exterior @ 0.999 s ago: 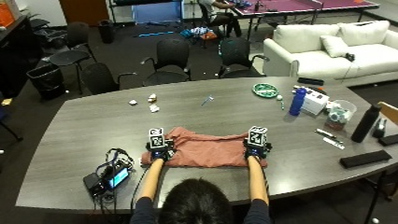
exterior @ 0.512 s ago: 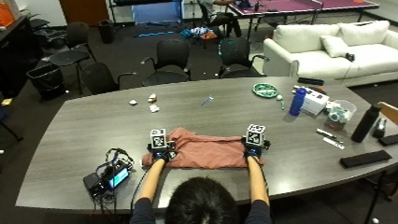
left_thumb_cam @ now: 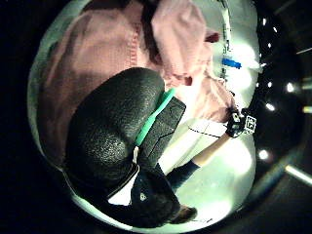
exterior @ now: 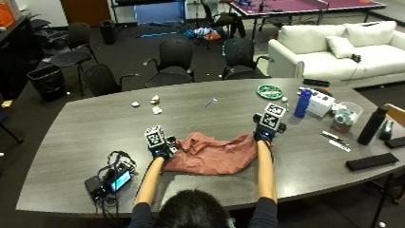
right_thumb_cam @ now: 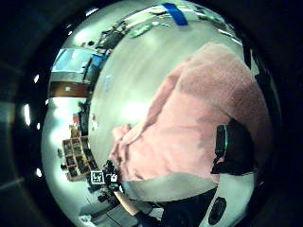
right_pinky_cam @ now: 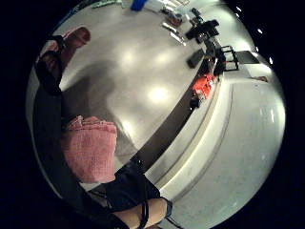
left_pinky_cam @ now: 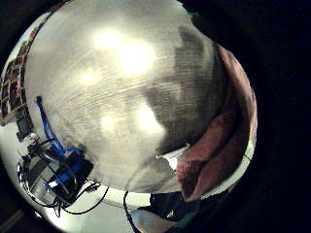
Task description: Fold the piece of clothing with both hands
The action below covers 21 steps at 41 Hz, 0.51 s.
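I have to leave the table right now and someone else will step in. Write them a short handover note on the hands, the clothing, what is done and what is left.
Left hand: at the left end of the pink garment, fingers curled on the cloth.
Right hand: grips the garment's right end, raised a little off the table.
Garment: in front of the person, near the table's near edge, bunched and wrinkled between the two hands, not flat.
Done: both ends are taken up; no finished fold shows.
Left: probably spread it, fold it over, then press it flat.
Nearby: a black device with cables beside the left forearm; keep the cloth off it.
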Tool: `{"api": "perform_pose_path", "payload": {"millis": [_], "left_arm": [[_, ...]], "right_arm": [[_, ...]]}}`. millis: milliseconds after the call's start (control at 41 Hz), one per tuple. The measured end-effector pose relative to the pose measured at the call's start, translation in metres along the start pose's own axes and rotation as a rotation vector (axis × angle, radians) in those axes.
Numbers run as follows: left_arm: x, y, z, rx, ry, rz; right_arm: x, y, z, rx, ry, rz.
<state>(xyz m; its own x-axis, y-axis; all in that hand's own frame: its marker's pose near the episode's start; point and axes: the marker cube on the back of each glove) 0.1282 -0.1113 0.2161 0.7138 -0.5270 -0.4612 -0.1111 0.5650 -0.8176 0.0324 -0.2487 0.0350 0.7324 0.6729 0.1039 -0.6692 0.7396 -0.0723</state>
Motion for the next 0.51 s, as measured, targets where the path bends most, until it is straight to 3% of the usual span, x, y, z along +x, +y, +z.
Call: {"api": "perform_pose_path", "payload": {"millis": [97, 219, 292, 365, 439, 512], "left_arm": [[-0.006, 0.016, -0.020, 0.051, 0.024, -0.030], [-0.019, 0.052, -0.048, 0.073, -0.017, -0.050], [-0.034, 0.069, -0.072, 0.148, -0.086, -0.086], [-0.053, 0.055, -0.095, 0.311, -0.112, -0.082], [-0.074, 0.047, -0.112, 0.409, -0.113, -0.099], [-0.091, 0.063, -0.126, 0.457, -0.122, -0.135]], "right_arm": [[-0.055, 0.033, -0.040, 0.084, -0.062, -0.110], [-0.144, 0.080, -0.049, 0.095, -0.070, -0.261], [-0.210, 0.105, -0.030, 0.088, -0.049, -0.361], [-0.258, 0.147, -0.018, 0.079, -0.014, -0.456], [-0.298, 0.193, 0.007, -0.034, 0.025, -0.555], [-0.334, 0.226, 0.045, -0.153, 0.048, -0.651]]}}
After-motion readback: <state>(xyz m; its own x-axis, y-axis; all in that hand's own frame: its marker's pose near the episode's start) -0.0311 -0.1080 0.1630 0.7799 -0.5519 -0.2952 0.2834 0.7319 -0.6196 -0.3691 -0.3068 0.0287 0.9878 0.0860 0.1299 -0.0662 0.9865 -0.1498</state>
